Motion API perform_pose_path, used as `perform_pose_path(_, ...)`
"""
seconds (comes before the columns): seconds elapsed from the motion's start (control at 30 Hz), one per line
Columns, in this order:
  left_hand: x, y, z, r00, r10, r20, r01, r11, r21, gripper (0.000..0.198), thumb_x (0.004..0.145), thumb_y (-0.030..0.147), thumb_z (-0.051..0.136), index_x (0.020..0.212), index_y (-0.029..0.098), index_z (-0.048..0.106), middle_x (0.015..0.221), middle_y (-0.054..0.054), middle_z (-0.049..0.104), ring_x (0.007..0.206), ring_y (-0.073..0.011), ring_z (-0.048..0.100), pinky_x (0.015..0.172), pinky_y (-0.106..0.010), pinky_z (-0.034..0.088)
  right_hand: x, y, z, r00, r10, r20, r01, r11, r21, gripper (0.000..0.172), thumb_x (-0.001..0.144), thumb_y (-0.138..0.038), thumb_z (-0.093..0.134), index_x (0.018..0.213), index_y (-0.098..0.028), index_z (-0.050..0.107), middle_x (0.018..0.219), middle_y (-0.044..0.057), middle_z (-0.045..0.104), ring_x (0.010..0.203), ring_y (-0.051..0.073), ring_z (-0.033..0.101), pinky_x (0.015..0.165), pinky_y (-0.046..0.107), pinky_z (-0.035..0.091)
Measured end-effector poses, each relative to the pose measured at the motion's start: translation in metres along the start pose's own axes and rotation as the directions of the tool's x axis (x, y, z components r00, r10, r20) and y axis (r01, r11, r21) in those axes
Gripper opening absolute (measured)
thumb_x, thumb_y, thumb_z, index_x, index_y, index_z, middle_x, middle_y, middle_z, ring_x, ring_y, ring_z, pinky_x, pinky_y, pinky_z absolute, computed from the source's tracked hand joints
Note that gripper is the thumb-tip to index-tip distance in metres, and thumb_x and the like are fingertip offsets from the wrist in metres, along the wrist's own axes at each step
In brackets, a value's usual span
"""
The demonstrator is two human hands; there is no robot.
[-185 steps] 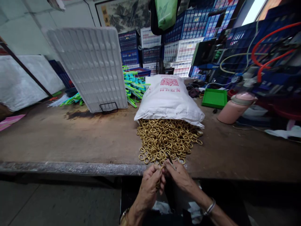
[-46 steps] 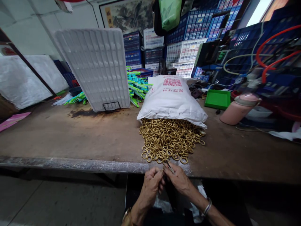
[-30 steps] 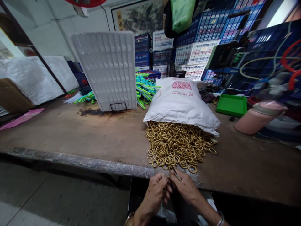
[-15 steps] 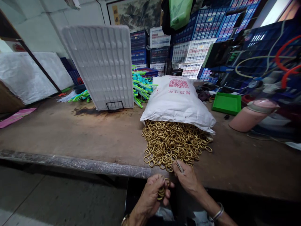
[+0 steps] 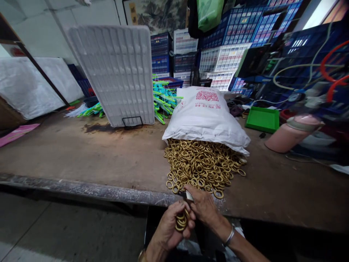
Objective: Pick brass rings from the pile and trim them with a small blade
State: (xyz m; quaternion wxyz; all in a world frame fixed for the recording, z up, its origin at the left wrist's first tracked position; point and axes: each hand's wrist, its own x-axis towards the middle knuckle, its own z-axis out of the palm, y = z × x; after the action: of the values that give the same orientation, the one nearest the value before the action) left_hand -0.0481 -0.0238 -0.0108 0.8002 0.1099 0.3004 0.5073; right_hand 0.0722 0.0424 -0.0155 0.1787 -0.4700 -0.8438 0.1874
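My left hand [image 5: 174,222], palm up in front of the table edge, is closed around several brass-coloured rings [image 5: 181,220]. Close beside it, my right hand [image 5: 204,204] grips a small tool [image 5: 189,196] with a pale flat part and a dark end, perhaps a small knife; its exact kind is unclear. The tool lies just above the left fingertips. Beyond both hands a heap of brass-coloured rings [image 5: 200,163] spills from the mouth of a white woven sack [image 5: 203,116] with red print.
A white ribbed panel [image 5: 117,76] stands upright in a black wire stand [image 5: 132,122]. Green and blue plastic pieces [image 5: 165,98] lie behind it. To the right are a green tray [image 5: 263,119] and a pink bottle [image 5: 290,134]. Stacked crates [image 5: 223,58] fill the back.
My right hand has moved left from the heap's edge to beside my left hand, bringing the small tool over it. The left hand has shifted slightly left with its rings.
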Motion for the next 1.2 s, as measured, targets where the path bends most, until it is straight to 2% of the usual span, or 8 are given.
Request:
perform_pose_path(0.17, 0.001, 0.005, -0.005, 1.000, 0.024, 0.001, -0.024, 0.999, -0.046, 0.019, 0.074, 0.029, 0.058, 0.069, 0.012, 0.052, 0.068, -0.004, 0.055, 0.053, -0.0091, 0.053, 0.035, -0.013, 0.031, 0.004, -0.001, 0.002, 0.998, 0.029, 0.053, -0.023, 0.993, -0.117, 0.048, 0.062, -0.004, 0.042, 0.106, -0.020, 0.054, 0.090, 0.006, 0.066, 0.080, 0.017, 0.061, 0.067, 0.023, 0.040)
perform_pose_path(0.47, 0.008, 0.015, 0.003, 0.996, 0.057, -0.073, -0.055, 0.998, 0.039, 0.020, 0.068, 0.028, 0.064, 0.069, 0.012, 0.052, 0.066, 0.000, 0.050, 0.051, -0.0062, 0.047, 0.035, -0.013, 0.029, 0.010, 0.001, -0.005, 0.998, 0.059, 0.035, -0.056, 0.993, -0.100, 0.046, 0.060, -0.002, 0.038, 0.100, -0.019, 0.053, 0.083, 0.005, 0.065, 0.072, 0.016, 0.058, 0.061, 0.023, 0.034)
perform_pose_path(0.57, 0.011, 0.021, 0.008, 0.990, 0.094, -0.103, -0.082, 0.991, 0.110, 0.022, 0.066, 0.029, 0.066, 0.070, 0.012, 0.052, 0.067, -0.001, 0.052, 0.051, -0.0064, 0.048, 0.037, -0.014, 0.033, 0.015, 0.006, -0.010, 0.996, 0.085, 0.025, -0.086, 0.996, 0.024, 0.034, 0.063, -0.005, 0.037, 0.089, -0.020, 0.054, 0.073, 0.002, 0.062, 0.067, 0.014, 0.056, 0.059, 0.022, 0.034)
perform_pose_path(0.67, 0.015, 0.026, 0.013, 0.979, 0.153, -0.132, -0.125, 0.972, 0.201, 0.026, 0.062, 0.028, 0.068, 0.077, 0.013, 0.053, 0.069, -0.001, 0.054, 0.052, -0.0064, 0.048, 0.039, -0.014, 0.033, 0.022, 0.012, -0.017, 0.988, 0.151, -0.018, -0.142, 0.960, 0.240, 0.017, 0.075, -0.020, 0.037, 0.078, -0.020, 0.053, 0.066, 0.000, 0.057, 0.060, 0.013, 0.051, 0.057, 0.022, 0.035)
perform_pose_path(0.77, 0.023, 0.028, 0.016, 0.951, 0.249, -0.181, -0.182, 0.929, 0.321, 0.031, 0.064, 0.032, 0.066, 0.086, 0.014, 0.052, 0.064, 0.002, 0.051, 0.049, -0.0053, 0.045, 0.037, -0.013, 0.029, 0.026, 0.016, -0.024, 0.970, 0.244, -0.011, -0.210, 0.859, 0.468, 0.024, 0.079, -0.037, 0.036, 0.073, -0.019, 0.051, 0.058, -0.003, 0.048, 0.053, 0.011, 0.044, 0.052, 0.022, 0.035)
perform_pose_path(0.87, 0.030, 0.025, 0.018, 0.916, 0.329, -0.228, -0.203, 0.872, 0.444, 0.035, 0.068, 0.038, 0.061, 0.093, 0.016, 0.050, 0.059, 0.004, 0.049, 0.044, -0.0047, 0.041, 0.035, -0.013, 0.026, 0.026, 0.016, -0.029, 0.956, 0.288, 0.053, -0.257, 0.740, 0.622, 0.027, 0.077, -0.043, 0.039, 0.073, -0.019, 0.050, 0.053, -0.006, 0.042, 0.049, 0.010, 0.040, 0.048, 0.021, 0.034)
perform_pose_path(1.0, 0.037, 0.023, 0.021, 0.911, 0.356, -0.205, -0.192, 0.810, 0.554, 0.039, 0.069, 0.042, 0.058, 0.096, 0.016, 0.051, 0.059, 0.005, 0.049, 0.042, -0.0047, 0.040, 0.035, -0.013, 0.027, 0.021, 0.010, -0.034, 0.963, 0.251, 0.100, -0.247, 0.669, 0.701, 0.026, 0.076, -0.044, 0.043, 0.069, -0.019, 0.048, 0.051, -0.007, 0.041, 0.048, 0.009, 0.039, 0.049, 0.020, 0.033)
perform_pose_path(1.2, 0.037, 0.023, 0.029, 0.919, 0.347, -0.190, -0.163, 0.770, 0.617, 0.032, 0.067, 0.045, 0.059, 0.077, 0.014, 0.055, 0.054, 0.005, 0.047, 0.039, -0.0038, 0.037, 0.035, -0.015, 0.024, 0.016, 0.011, -0.028, 0.955, 0.268, 0.126, -0.267, 0.596, 0.758, 0.025, 0.074, -0.042, 0.045, 0.067, -0.019, 0.047, 0.048, -0.007, 0.041, 0.045, 0.008, 0.037, 0.045, 0.020, 0.031)
